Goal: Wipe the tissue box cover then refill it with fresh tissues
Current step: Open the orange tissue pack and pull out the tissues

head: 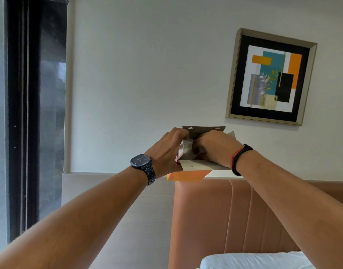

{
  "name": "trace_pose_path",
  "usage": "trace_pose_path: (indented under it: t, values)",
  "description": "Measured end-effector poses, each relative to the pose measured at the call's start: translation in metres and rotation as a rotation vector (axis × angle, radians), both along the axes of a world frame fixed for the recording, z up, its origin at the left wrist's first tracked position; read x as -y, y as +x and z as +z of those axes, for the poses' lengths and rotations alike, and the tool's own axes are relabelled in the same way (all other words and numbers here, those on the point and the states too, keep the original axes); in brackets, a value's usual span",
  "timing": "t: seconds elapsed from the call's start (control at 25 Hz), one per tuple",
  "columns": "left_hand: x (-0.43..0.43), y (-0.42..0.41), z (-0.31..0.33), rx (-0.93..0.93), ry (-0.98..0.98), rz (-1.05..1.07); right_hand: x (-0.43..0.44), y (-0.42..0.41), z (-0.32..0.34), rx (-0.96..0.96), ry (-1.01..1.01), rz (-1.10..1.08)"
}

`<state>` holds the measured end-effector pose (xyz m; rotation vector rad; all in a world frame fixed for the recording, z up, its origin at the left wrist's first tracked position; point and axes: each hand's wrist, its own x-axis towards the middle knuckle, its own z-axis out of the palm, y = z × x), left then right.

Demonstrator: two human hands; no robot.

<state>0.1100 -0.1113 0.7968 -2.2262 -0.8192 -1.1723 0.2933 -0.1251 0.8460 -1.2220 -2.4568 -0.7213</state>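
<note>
I hold an orange and white cardboard tissue box (pixel 188 175) up in front of the wall, its open end turned toward me, with pale flaps sticking out. A brown tissue box cover flap (pixel 202 129) with two round snaps shows just behind it. My left hand (pixel 166 150) grips the box's left side. My right hand (pixel 217 147) is curled over the opening, fingers pushed inside where grey tissue (pixel 188 151) shows. How much tissue is inside is hidden.
A tan padded headboard (pixel 234 214) rises below the box, with a white pillow (pixel 254 261) at the bottom right. A framed abstract picture (pixel 271 76) hangs on the wall. A dark window frame (pixel 36 113) stands at the left.
</note>
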Motion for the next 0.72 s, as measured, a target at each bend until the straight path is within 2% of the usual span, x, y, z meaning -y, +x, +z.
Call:
trace_pose_path:
  t: [0.08, 0.36, 0.52, 0.72]
  values:
    - [-0.002, 0.002, -0.001, 0.023, -0.028, -0.019, -0.003, -0.003, -0.003, -0.019, 0.068, -0.006]
    - [-0.011, -0.006, -0.002, 0.228, -0.318, -0.095, 0.014, 0.004, 0.028, -0.265, -0.007, 0.065]
    - [-0.019, -0.008, -0.005, 0.328, -0.395, -0.130, 0.034, 0.010, 0.066, -0.310, 0.127, 0.093]
    - [-0.029, -0.008, -0.009, 0.544, -0.522, -0.119, 0.052, 0.019, 0.106, -0.521, 0.291, 0.108]
